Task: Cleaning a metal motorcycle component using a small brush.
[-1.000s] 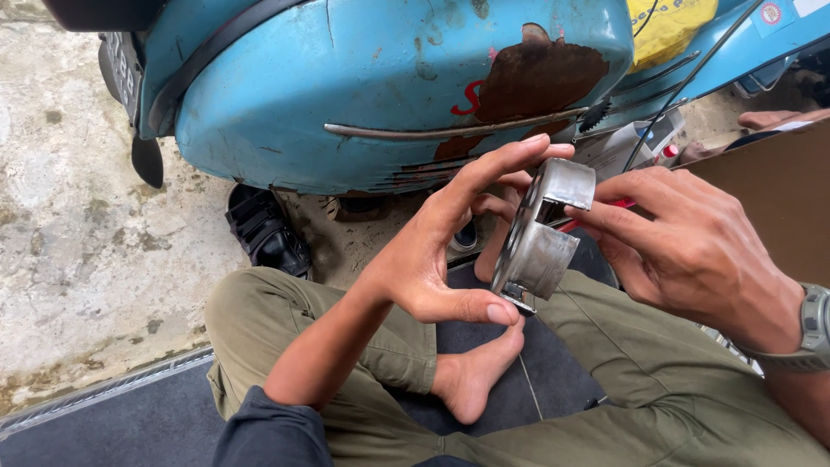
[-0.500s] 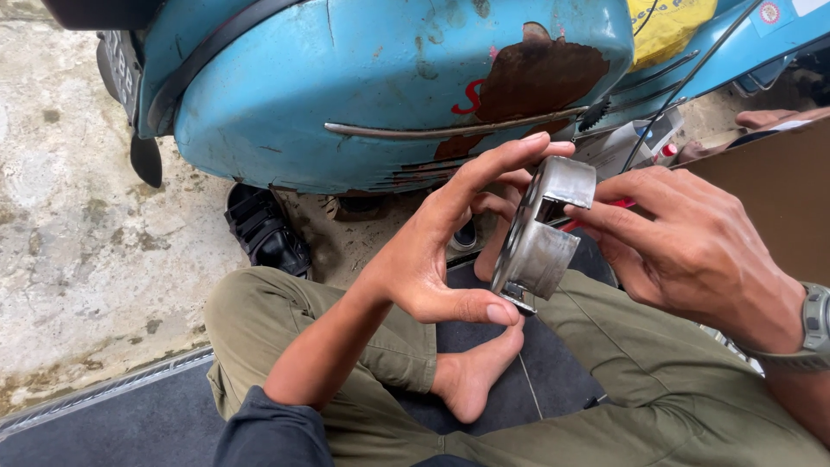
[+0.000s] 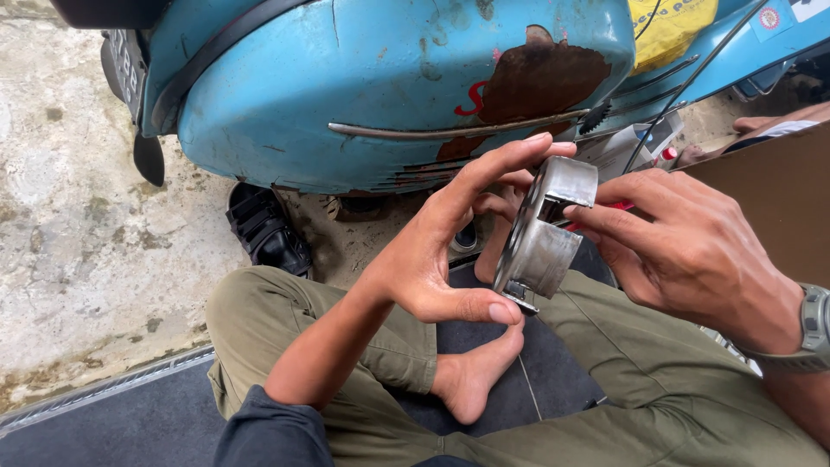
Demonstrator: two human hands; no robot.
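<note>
We sit cross-legged beside the blue scooter point(image 3: 389, 95). Our left hand point(image 3: 437, 251) spreads its fingers wide, bracing the metal drum point(image 3: 545, 233) above our lap, probably to steady it; our right hand point(image 3: 692, 251) pinches its rim.

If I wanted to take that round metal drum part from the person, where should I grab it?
Probably by the smooth outer wall of the metal drum, coming from below, near the knees. It stands on edge, pinched top and bottom by the left hand, with the right hand on the far side. The lower curved wall is the barest part.
</note>
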